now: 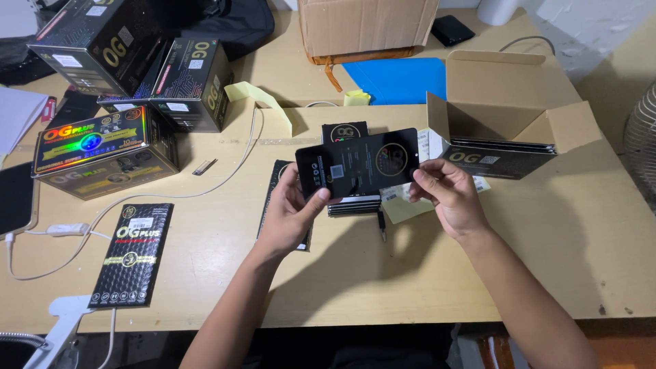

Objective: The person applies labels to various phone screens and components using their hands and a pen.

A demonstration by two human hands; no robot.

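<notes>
A flat black rectangular packet [362,164] with a round gold emblem is held level above the wooden table [547,260]. My left hand [290,212] grips its left end, thumb on top. Its right end is pinched by my right hand [447,195]. Under the packet lies a stack of similar black packets [350,131], partly hidden, and another black packet [279,179] lies flat beside my left hand. An open brown cardboard box [502,113] with black packets inside stands just right of my right hand.
Several glossy black boxes [102,147] are stacked at the far left. One more black packet [133,254] lies near the front left edge beside a white cable [171,197]. A blue folder [400,78] and a bigger cardboard box [365,27] are at the back. A pen [381,225] lies mid-table.
</notes>
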